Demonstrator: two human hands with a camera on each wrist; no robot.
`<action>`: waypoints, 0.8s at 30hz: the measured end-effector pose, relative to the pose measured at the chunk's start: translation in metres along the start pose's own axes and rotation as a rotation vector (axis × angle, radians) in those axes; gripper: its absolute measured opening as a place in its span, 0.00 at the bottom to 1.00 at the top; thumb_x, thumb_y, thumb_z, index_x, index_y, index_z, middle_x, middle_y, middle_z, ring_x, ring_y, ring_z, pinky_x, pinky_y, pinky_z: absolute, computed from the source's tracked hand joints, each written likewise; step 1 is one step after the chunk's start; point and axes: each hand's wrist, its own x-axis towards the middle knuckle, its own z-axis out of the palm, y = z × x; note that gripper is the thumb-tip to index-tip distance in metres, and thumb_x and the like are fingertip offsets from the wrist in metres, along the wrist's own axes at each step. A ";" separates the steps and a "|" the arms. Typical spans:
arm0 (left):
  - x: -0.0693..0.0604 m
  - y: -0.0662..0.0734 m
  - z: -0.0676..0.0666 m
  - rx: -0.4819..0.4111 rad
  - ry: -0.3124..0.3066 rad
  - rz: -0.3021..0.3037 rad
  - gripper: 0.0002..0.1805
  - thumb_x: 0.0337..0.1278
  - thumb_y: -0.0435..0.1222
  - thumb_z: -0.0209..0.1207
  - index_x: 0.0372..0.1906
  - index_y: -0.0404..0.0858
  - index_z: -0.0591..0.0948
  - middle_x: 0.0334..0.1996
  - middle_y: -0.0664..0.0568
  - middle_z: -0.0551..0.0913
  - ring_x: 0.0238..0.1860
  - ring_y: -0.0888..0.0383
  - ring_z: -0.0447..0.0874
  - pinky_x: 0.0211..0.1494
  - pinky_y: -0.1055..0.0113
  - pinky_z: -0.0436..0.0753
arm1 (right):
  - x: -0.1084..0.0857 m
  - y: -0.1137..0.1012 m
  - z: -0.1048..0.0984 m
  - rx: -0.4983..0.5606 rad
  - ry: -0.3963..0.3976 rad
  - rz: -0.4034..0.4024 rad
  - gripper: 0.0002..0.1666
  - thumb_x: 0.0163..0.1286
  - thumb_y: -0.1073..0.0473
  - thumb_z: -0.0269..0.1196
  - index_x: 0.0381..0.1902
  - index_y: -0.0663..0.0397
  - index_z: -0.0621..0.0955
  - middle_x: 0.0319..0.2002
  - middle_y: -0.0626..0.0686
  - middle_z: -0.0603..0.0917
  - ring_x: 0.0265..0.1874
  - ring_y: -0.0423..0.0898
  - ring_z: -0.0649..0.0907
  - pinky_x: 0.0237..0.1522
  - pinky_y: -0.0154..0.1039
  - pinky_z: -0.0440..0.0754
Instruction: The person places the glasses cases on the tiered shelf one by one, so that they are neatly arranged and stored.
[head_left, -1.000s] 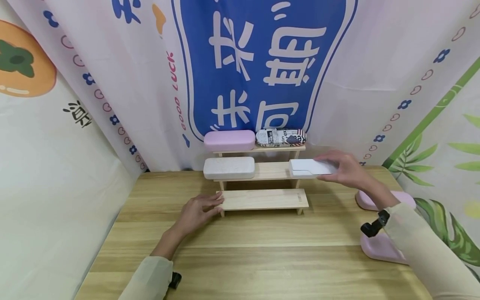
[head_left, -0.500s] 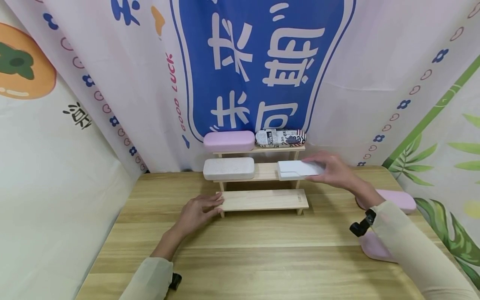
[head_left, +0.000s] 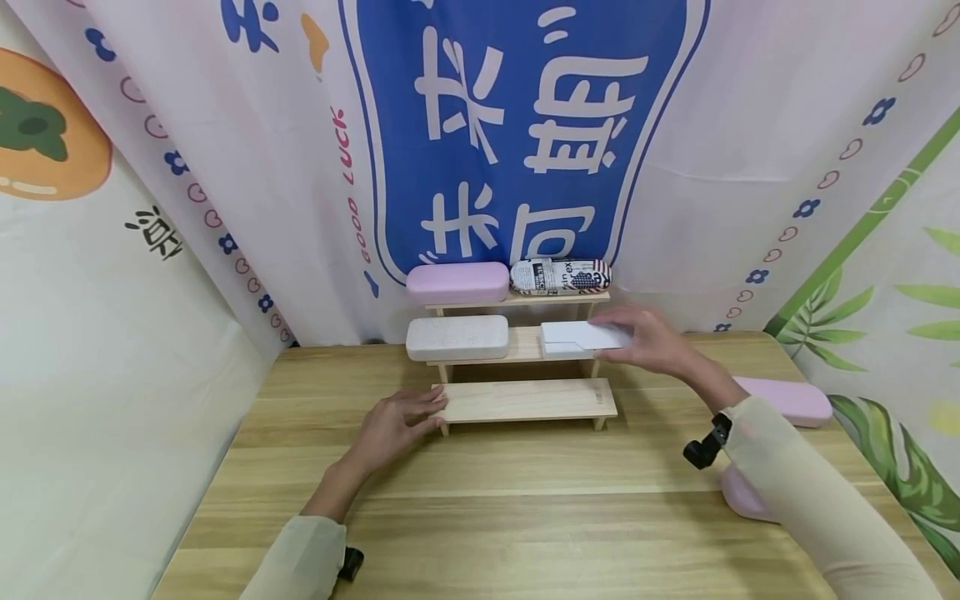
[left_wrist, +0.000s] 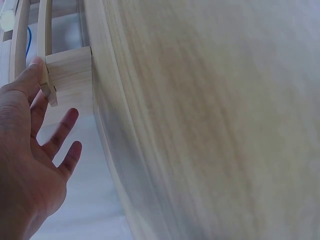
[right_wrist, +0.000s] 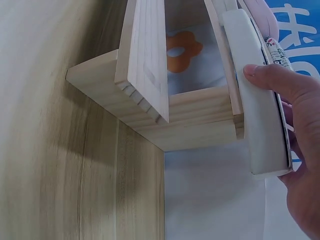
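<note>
Grasping a smooth white box-shaped glasses case (head_left: 572, 337) by its right end with the right grip (head_left: 649, 342).
Held at the middle tier (head_left: 524, 343) of a pale, grained wooden stand (right_wrist: 192, 112), overhanging its end, near a speckled, round-cornered case (head_left: 457, 337). Reaching in from the right, with thumb (right_wrist: 272, 77) on the near face; touching the left end of the lowest tier (head_left: 517, 402) with a spread left grip (head_left: 396, 427). Brought farther left than half a second ago.
</note>
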 end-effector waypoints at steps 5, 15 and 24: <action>0.000 0.000 0.001 0.004 0.003 0.004 0.19 0.64 0.42 0.72 0.58 0.45 0.89 0.67 0.54 0.82 0.63 0.41 0.85 0.64 0.41 0.83 | 0.004 -0.002 0.002 0.025 -0.029 0.014 0.34 0.53 0.62 0.84 0.58 0.61 0.86 0.57 0.63 0.88 0.56 0.63 0.86 0.60 0.63 0.83; 0.000 -0.004 0.004 0.009 0.027 0.020 0.18 0.64 0.42 0.73 0.58 0.46 0.89 0.66 0.53 0.83 0.61 0.42 0.86 0.62 0.41 0.84 | 0.012 -0.004 0.005 0.037 -0.059 -0.005 0.34 0.56 0.58 0.83 0.60 0.64 0.85 0.59 0.65 0.86 0.59 0.65 0.84 0.63 0.64 0.82; 0.000 -0.006 0.004 -0.003 0.022 0.011 0.19 0.63 0.42 0.73 0.58 0.46 0.89 0.66 0.55 0.82 0.62 0.42 0.85 0.63 0.41 0.84 | 0.017 -0.005 0.011 0.025 -0.031 -0.013 0.34 0.56 0.59 0.83 0.59 0.63 0.86 0.58 0.64 0.87 0.58 0.63 0.85 0.61 0.61 0.84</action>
